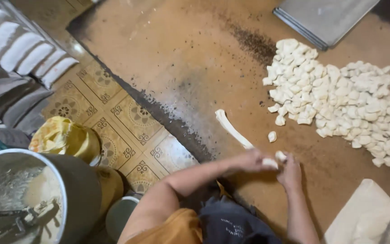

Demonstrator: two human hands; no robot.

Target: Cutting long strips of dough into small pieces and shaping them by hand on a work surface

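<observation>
Left hand (251, 160) grips the dough rope (231, 129) near the table edge (159, 110); right hand (290, 169) pinches a dough piece (280, 156).

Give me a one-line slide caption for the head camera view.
Left hand and right hand pinch a dough rope on a brown table, beside a pile of cut dough pieces.

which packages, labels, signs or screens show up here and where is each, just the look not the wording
Sacks: stacked at the upper left beside the table, plump, white and grey.
Yellow bag: on the tiled floor at left, crumpled over a round container.
Printed patch: on the dark apron at the bottom edge, small pale lettering.
No signs or screens in view.
</observation>
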